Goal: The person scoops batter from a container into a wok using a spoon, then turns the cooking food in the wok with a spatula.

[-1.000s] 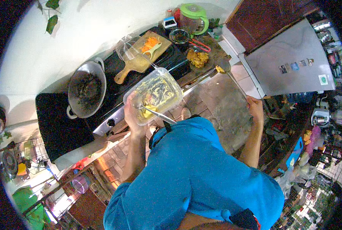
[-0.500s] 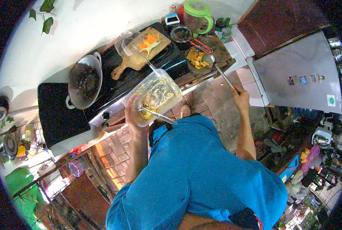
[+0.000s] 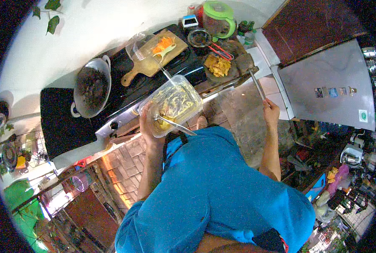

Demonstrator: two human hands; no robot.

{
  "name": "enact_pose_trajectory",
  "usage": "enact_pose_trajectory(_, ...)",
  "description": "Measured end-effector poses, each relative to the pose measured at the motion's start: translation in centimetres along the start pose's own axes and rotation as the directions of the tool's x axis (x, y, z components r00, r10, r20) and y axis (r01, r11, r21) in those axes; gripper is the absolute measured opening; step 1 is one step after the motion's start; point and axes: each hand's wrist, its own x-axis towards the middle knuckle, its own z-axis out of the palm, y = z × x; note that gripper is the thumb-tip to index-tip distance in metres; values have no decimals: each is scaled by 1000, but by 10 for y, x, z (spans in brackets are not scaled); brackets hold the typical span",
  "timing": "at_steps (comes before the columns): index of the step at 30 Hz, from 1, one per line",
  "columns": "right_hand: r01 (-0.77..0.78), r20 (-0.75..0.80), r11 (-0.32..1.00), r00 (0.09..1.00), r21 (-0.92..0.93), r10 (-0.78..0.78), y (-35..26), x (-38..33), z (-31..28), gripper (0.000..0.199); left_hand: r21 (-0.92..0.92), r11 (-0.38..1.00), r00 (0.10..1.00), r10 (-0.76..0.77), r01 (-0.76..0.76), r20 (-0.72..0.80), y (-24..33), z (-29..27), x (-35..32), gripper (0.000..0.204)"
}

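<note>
My left hand grips a clear plastic container by its near left side. Yellowish batter smears its inside. A metal spoon rests in it, handle over the near rim. My right hand, out to the right, is closed round the handle of a long metal ladle. The ladle's head points toward the counter, dark and hard to make out, right of a pile of golden fried pieces. A wooden cutting board bears orange carrot strips and a pale green tool.
A wok with dark contents stands at the left of the black stove. Behind the fried pieces lies a strainer with a red handle, near a green-lidded jug. A grey fridge stands at right.
The ladle's head has moved right, away from the fried pieces, and turned; my right hand has shifted slightly right and down. My left hand and the container have barely moved.
</note>
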Motion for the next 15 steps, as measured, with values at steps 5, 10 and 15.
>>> enact_pose_trajectory(5, 68, -74, 969, 996, 237, -52, -60, -22, 3, 35, 602, 763, 965, 256, -238, 56, 18, -57, 2, 52)
enact_pose_trajectory(10, 316, -32, 922, 948, 224, -317, -172, -81, 46, 32, 101, 988, 981, 128, -114, -147, 59, -148, -6, 53)
enact_pose_trajectory(15, 504, 150, 829, 825, 245, -545, -299, -209, 176, 31, -203, 974, 992, 75, -95, -103, 166, -242, -40, 53)
